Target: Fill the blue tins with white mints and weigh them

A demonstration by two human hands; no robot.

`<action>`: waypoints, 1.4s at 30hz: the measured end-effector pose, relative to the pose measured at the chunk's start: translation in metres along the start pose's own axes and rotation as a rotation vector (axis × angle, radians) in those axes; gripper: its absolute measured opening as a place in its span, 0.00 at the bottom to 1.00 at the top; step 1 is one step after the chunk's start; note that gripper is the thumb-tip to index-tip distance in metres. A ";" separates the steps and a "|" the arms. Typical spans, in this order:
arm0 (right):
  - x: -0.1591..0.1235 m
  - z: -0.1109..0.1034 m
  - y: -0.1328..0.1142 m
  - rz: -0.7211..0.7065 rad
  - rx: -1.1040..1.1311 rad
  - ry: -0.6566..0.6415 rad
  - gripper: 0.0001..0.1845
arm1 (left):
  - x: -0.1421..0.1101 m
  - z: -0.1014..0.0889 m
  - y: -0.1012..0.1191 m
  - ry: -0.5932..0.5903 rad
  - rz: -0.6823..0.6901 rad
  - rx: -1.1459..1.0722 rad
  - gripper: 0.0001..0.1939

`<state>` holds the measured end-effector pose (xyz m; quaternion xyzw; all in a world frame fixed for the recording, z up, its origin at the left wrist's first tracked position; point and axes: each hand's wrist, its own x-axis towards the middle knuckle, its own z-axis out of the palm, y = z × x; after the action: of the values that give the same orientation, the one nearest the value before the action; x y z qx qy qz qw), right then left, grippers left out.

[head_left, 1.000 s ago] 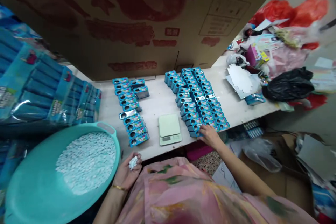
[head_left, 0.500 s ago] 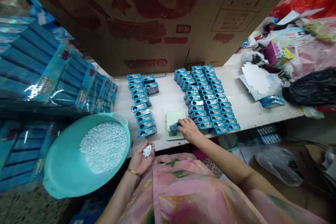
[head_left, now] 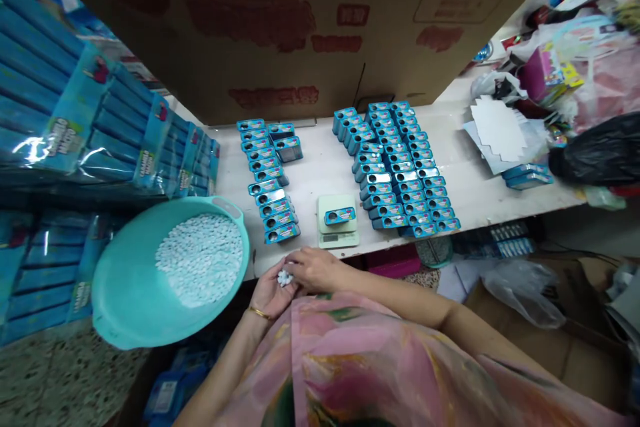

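My left hand (head_left: pixel 269 295) is cupped palm up near the table's front edge, with a small heap of white tablets (head_left: pixel 285 277) in it. Over that palm, my right hand (head_left: pixel 319 269) bends its fingers down onto the tablets; its fingertips are partly hidden. Just beyond the hands, a small blue tin (head_left: pixel 340 215) lies on a pale green weighing scale (head_left: pixel 338 240), with a dark round opening showing at its left. To the left stands a turquoise basin (head_left: pixel 125 287) holding many more of the white tablets.
Rows of blue tins (head_left: pixel 276 212) stand left of the scale, and larger rows of tins (head_left: pixel 400 187) stand right of it. A big cardboard box (head_left: pixel 280 67) walls off the back. Packed blue cartons (head_left: pixel 90 120) are stacked left; papers (head_left: pixel 497 127) and plastic bags lie right.
My right hand has let go of the tin on the scale and moved left to the tablets in my left palm. The tin rests alone on the scale. The view has tilted slightly downward.
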<state>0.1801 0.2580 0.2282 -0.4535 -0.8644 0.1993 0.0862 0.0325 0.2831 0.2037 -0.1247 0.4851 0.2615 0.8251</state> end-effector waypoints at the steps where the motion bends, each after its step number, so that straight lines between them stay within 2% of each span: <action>1: 0.007 0.003 -0.007 -0.029 -0.017 -0.042 0.10 | 0.000 0.001 -0.001 0.011 -0.019 -0.008 0.12; 5: 0.018 0.009 -0.014 -0.103 -0.050 -0.137 0.07 | -0.003 -0.002 -0.002 0.030 -0.031 -0.015 0.14; 9: 0.011 0.014 -0.011 -0.060 -0.004 -0.112 0.09 | -0.004 -0.008 -0.005 0.001 -0.006 0.010 0.12; 12: 0.008 0.017 -0.012 -0.021 -0.008 -0.143 0.08 | -0.004 -0.010 -0.007 0.007 -0.042 0.039 0.11; 17: 0.005 0.017 -0.010 -0.122 -0.010 -0.157 0.08 | -0.001 -0.008 -0.008 0.036 -0.079 0.022 0.09; 21: -0.002 0.013 -0.004 -0.121 -0.012 -0.181 0.10 | 0.001 -0.005 -0.010 0.021 -0.104 0.001 0.11; 28: -0.008 0.025 0.001 -0.046 -0.045 -0.135 0.08 | 0.005 0.000 -0.014 0.024 -0.137 0.051 0.10; 33: -0.010 0.032 0.006 -0.053 0.008 -0.099 0.09 | 0.006 0.002 -0.013 0.018 -0.119 0.108 0.12; 36: -0.010 0.034 0.008 -0.036 0.025 -0.046 0.10 | 0.007 0.006 -0.015 -0.035 -0.174 0.127 0.12; 38: -0.012 0.032 0.010 -0.087 0.036 0.041 0.10 | 0.008 0.009 -0.015 -0.065 -0.195 0.121 0.12; 40: -0.019 0.026 0.014 -0.117 0.071 0.203 0.11 | 0.008 0.010 -0.012 -0.046 -0.157 0.082 0.12; 42: -0.032 0.016 0.024 0.025 0.129 0.454 0.12 | 0.005 0.009 0.001 -0.020 -0.066 0.025 0.13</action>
<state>0.2109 0.2398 0.2048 -0.4907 -0.8028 0.1482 0.3047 0.0408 0.2897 0.2035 -0.1276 0.4756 0.2293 0.8396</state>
